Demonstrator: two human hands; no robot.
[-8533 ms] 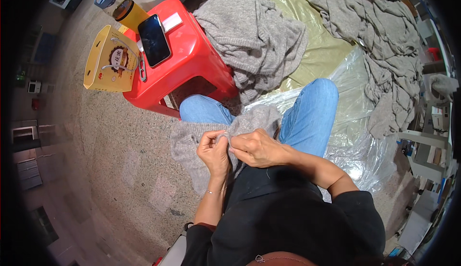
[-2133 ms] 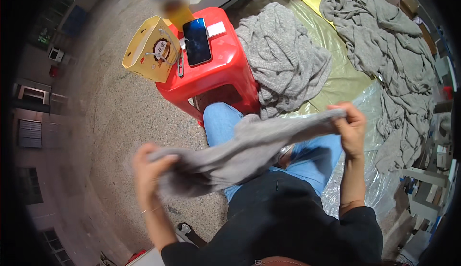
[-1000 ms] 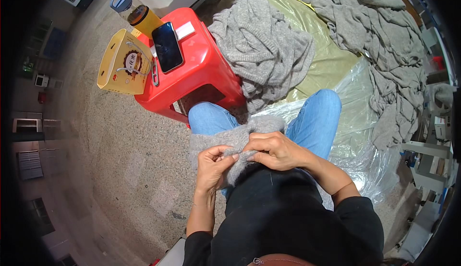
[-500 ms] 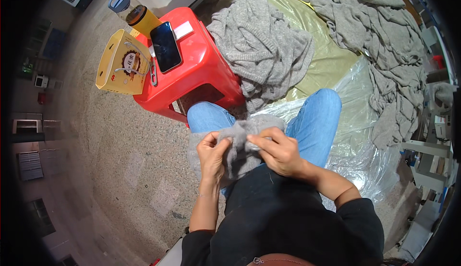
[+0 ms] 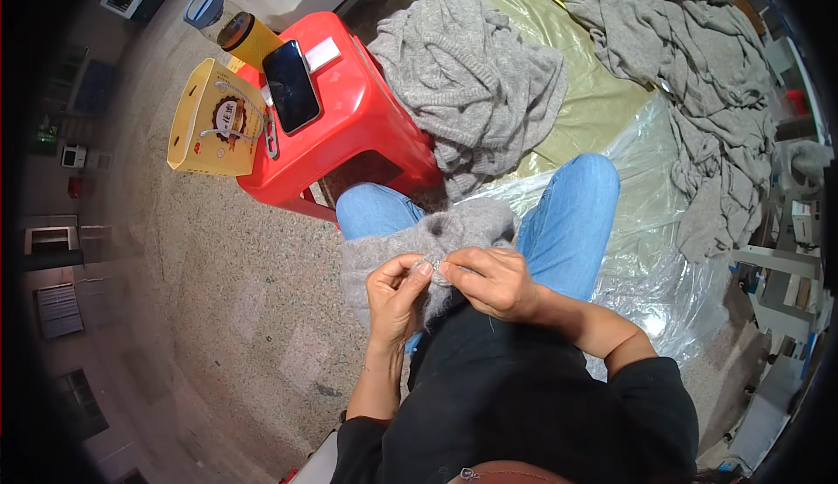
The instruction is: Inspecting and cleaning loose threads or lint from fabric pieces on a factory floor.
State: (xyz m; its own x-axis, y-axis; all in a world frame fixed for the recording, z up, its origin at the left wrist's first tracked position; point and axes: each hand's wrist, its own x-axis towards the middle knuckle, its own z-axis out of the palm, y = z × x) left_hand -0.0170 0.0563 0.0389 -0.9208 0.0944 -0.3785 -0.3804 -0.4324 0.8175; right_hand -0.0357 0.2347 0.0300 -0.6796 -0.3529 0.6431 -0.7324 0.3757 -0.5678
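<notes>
Head view: fuzzy grey knit fabric [image 5: 377,253], bunched, below-right of red plastic stool [image 5: 351,100], beneath and beyond left hand [image 5: 395,296] and right hand [image 5: 496,283], both pinched nearly closed on it

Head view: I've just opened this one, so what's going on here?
A person pinches a fuzzy grey knit piece between the fingertips of the left hand and right hand, which are close together. The rest of the piece spreads over the blue jeans. Ahead, a phone lies on a red stool, with a heap of grey knitwear to its right.
</notes>
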